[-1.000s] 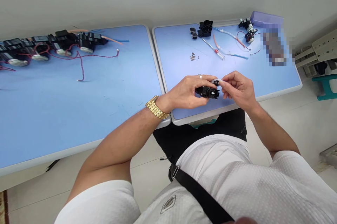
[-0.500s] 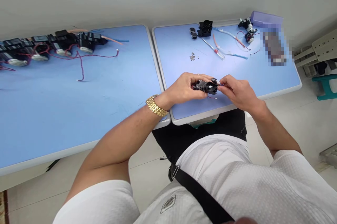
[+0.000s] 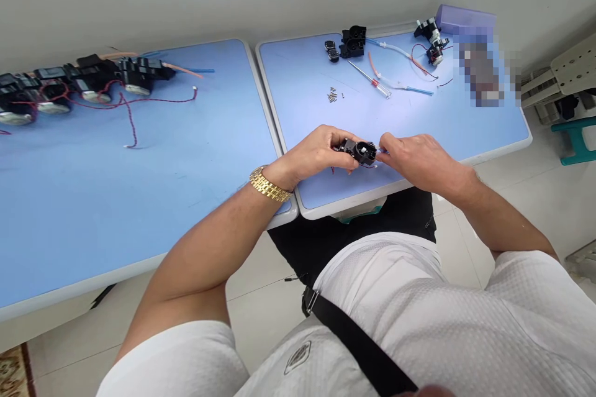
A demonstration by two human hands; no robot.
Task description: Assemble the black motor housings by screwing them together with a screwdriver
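My left hand is closed around a small black pump unit with a round open housing and a white piece in its middle. A red wire with a small white plug hangs below the unit. My right hand pinches at the unit's right end, thumb and finger together. Between those fingertips a bit of bluish thin tube shows; most of it is hidden. Both hands are over the front of the right table.
On the right table lie black housings, small round black parts, several screws, a screwdriver, tubes and another pump unit by a purple box. Several wired pump units line the left table.
The view has shifted slightly. The pump unit is turned a little in my left hand, and the clear tube loop that stood at its housing now shows less. My right hand still pinches at its end.
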